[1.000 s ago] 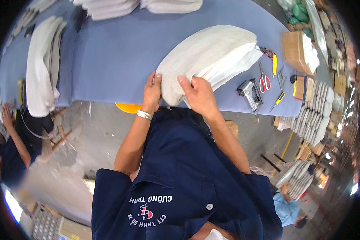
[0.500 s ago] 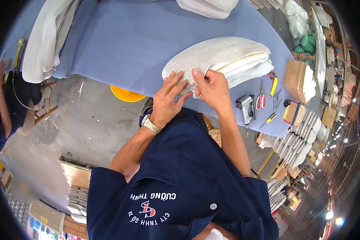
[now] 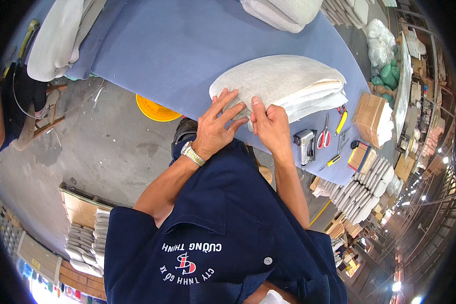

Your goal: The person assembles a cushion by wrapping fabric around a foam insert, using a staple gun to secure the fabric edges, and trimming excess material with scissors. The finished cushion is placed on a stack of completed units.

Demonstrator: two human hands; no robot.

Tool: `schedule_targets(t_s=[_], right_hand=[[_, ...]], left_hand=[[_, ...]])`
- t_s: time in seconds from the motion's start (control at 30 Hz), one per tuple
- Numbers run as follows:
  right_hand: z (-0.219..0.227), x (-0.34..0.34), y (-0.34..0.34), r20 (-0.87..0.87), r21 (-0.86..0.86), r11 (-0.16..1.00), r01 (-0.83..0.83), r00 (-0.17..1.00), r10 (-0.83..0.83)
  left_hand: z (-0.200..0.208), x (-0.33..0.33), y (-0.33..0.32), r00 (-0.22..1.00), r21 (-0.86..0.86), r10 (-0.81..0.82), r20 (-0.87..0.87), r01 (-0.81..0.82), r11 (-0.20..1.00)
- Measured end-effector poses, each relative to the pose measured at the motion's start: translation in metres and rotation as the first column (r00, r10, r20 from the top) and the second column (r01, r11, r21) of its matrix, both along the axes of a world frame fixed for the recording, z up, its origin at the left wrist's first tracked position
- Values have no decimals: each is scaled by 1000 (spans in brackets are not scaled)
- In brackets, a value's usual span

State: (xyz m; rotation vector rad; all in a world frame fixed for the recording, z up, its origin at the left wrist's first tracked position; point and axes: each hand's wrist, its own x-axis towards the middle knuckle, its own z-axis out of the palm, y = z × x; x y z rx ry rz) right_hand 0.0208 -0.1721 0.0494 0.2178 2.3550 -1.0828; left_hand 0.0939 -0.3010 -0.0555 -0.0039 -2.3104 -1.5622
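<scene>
Pad of pale grey fabric, crescent-shaped w/ white layers showing along its near right side, lies by the near edge of a blue cloth-topped table. Left hand, w/ a gold-and-silver metal-banded watch at the wrist, rests fingers spread over the pad's near left end; can't tell if its thumb grips. Right hand, just beside it, appears to pinch the rim, thumb on top, fingers curled; tips partly hidden.

Risks, as judged: uneven pull btwn the two hands could pucker or skew the fabric; a weak pinch could let the rim slip. W/ the pad so nr. the edge, a hard tug toward the body might drag it off. Nearby at right lie a silver-and-black staple gun, red-handled scissors, yellow-handled pliers & a slim yellow-handled tool; a wide swing of the right elbow could knock one, esp. the staple gun, to the grey concrete floor.
</scene>
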Motion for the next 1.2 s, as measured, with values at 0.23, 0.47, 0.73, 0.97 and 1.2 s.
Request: schedule_targets(t_s=[0.23,0.47,0.73,0.97,1.2], right_hand=[[-2,-6,-3,-7,-69,997,34,999,-35],[-11,-5,5,-68,49,998,-40,997,43],[-8,-7,6,-95,38,998,-46,994,50],[-8,-8,6,-141,45,998,-39,989,45],[-13,-7,6,-197,16,999,-33,980,36]], left_hand=[[12,-3,-3,998,-70,-3,59,7,998],[4,-5,1,996,90,89,30,-92,992],[5,-7,2,996,-32,85,9,-84,996],[7,-11,4,995,-30,105,-4,-105,994],[16,-14,2,994,-25,99,38,-98,995]])
